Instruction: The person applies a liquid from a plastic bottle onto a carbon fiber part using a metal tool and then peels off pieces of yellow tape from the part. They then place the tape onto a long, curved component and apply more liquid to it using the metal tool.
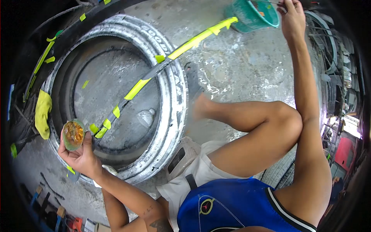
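Note:
My left hand (82,156) grips a small greenish see-through cup (73,135) with amber, glossy contents, holding it above the near left side of a whitened tire (176,96). A long dark strip (148,74) with pieces of yellow-green tape (137,89) lies slantwise across the tire. At the upper right, my right hand (292,19) is over the rim of a teal bucket (253,19). Its fingers are pinched together around something thin that reaches over the bucket; its kind is not clear.
A yellow cloth or glove (43,114) hangs at the left by the tire. Inside the tire's ring, a clear plastic bottle piece (146,117) lies on the floor. Another tire (279,170) lies behind my leg. Metal parts and a red object (344,150) line the right side.

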A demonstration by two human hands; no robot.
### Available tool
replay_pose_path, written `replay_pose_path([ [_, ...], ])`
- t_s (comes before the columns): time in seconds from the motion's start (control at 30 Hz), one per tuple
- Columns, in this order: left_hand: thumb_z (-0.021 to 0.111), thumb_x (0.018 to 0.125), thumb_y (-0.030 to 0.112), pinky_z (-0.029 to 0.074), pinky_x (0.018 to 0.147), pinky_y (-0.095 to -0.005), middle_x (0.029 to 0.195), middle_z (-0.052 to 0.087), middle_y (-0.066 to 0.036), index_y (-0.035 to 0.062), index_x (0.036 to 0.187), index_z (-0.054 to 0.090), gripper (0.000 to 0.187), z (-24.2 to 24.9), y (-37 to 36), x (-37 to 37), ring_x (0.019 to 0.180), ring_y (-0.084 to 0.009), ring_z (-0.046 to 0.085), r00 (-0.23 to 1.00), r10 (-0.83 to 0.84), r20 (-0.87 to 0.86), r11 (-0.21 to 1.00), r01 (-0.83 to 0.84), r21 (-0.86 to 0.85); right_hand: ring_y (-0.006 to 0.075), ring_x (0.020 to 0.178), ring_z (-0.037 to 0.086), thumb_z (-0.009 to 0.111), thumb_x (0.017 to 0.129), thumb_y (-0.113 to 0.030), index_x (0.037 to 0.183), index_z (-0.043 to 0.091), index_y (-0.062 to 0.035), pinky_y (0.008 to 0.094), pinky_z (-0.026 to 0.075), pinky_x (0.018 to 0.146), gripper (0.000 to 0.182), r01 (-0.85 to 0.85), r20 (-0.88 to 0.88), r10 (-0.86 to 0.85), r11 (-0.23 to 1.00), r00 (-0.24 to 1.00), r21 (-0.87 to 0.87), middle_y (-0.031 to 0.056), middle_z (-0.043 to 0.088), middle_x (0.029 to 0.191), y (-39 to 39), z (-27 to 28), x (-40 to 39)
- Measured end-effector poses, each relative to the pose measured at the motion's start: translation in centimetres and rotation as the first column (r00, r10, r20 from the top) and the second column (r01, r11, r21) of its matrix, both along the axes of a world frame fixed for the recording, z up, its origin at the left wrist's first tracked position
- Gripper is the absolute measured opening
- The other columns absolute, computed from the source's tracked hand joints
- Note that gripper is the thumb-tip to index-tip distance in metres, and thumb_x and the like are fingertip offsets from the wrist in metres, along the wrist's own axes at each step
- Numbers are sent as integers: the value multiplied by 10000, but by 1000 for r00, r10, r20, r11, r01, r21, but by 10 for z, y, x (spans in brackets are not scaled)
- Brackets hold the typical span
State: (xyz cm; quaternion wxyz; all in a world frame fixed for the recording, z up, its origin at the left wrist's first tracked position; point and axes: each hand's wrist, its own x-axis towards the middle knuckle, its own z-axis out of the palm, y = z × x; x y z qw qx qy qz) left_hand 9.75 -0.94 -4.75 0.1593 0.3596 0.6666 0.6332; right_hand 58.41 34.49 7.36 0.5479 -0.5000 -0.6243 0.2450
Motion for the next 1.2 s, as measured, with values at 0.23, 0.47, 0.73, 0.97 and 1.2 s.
replay_pose_path([
  [0.23, 766, 746, -124, 492, 1033, -451, 1311, 543, -288, -10, 1185, 422, 568, -1, -1, -1, 1202, -330, 576, 1000, 13, 12, 1000, -13, 1, 117, 770, 527, 501, 986, -73, 1084, 580, -66, 261, 432, 696, 126, -312, 420, 251, 946, 872, 82, 24, 542, 819, 21, -6, -41],
  [0.47, 810, 730, -65, 465, 1051, -484, 1317, 541, -283, -10, 1184, 417, 603, 0, -4, 4, 1222, -347, 558, 1000, 5, -14, 1000, -5, 26, 276, 954, 551, 528, 816, 20, 1088, 646, -106, 426, 351, 899, 323, -587, 979, 201, 797, 33, -144, 83, 558, 942, -72, 8, -132],
  [0.73, 816, 714, -68, 486, 1039, -503, 1361, 487, -271, 63, 1187, 403, 641, -2, -6, 11, 1263, -394, 514, 984, -18, -179, 996, 34, 84, 265, 792, 558, 646, 810, -196, 938, 624, -69, 473, 375, 782, 182, -726, 898, 403, 563, -176, -395, 78, 495, 817, -110, 0, -187],
  [0.97, 817, 700, -85, 513, 1019, -476, 1351, 483, -289, 60, 1178, 397, 653, -2, -9, 11, 1248, -381, 533, 983, -30, -182, 996, 45, 78, 266, 773, 565, 666, 818, -197, 816, 592, -83, 444, 358, 720, 135, -779, 904, 401, 516, -148, -356, 63, 500, 774, -115, -6, -203],
  [1.2, 791, 725, -102, 502, 1032, -466, 1337, 506, -301, -6, 1153, 396, 590, 1, -2, 13, 1243, -373, 542, 982, -22, -189, 993, 43, 108, 253, 777, 564, 679, 816, -216, 884, 593, -94, 496, 374, 752, 164, -827, 861, 475, 400, -182, -395, 58, 504, 811, -131, -11, -226],
])
